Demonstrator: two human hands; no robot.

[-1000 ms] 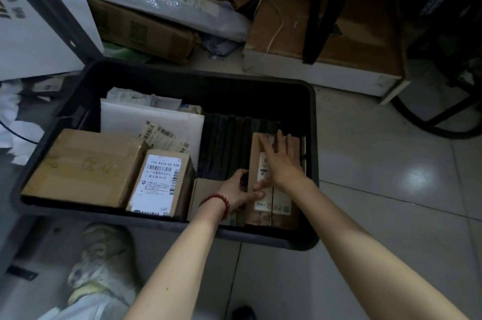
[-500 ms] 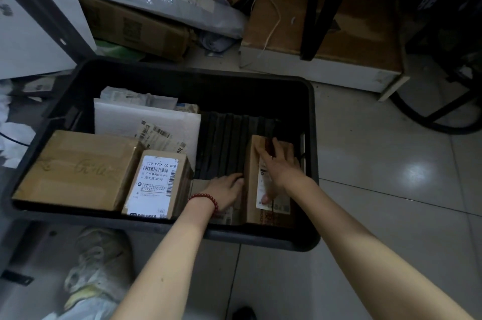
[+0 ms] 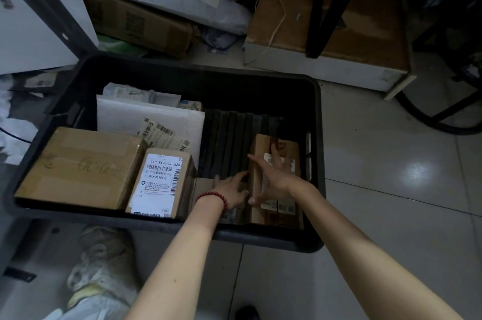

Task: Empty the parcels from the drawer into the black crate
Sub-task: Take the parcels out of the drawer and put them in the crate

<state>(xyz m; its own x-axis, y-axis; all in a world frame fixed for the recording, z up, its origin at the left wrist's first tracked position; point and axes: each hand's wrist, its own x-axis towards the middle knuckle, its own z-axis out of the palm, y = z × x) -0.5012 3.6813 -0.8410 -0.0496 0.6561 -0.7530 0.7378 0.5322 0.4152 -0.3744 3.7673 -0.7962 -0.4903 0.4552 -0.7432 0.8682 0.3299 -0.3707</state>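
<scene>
Two hands — left hand, right hand — on two parcels.

Brown cardboard parcels and a white mailer lie in the black crate.

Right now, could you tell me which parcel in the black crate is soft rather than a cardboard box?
The white padded mailer behind the labelled box; it alone is a flat envelope.

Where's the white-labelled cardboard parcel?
Head view: the white-labelled cardboard parcel lies in the black plastic crate's near-left half, between the large plain cardboard box and the left hand.
</scene>
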